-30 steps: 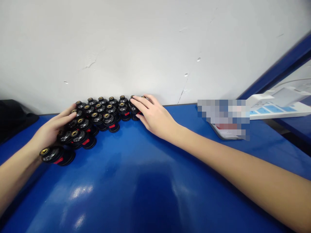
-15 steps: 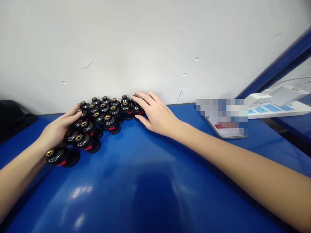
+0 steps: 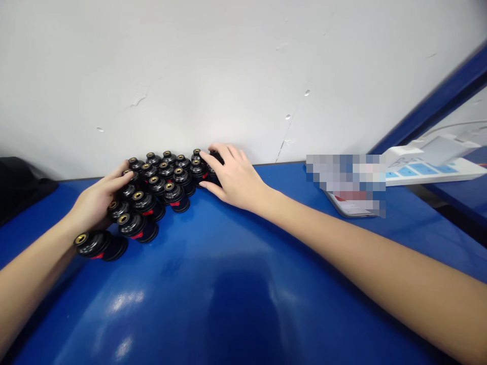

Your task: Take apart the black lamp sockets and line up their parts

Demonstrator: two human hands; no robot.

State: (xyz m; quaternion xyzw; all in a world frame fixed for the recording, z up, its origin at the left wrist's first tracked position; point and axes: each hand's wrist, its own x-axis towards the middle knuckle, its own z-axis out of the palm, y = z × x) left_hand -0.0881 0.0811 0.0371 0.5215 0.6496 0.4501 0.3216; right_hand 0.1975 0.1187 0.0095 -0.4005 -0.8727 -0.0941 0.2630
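Leftward of centre in the head view, black cylinders [image 3: 177, 198] stand packed on a blue table [image 3: 247, 284], between my two hands. My left hand [image 3: 91, 203] lies open along their left side, fingers partly hidden; my right hand [image 3: 241, 183], loosely spread, curves over the far right end, thumb on the near side. Neither is clearly nearer: both appear to touch. The cluster's long axis slants from near left to far right; each cylinder's own is upright, brass-ringed top upward.
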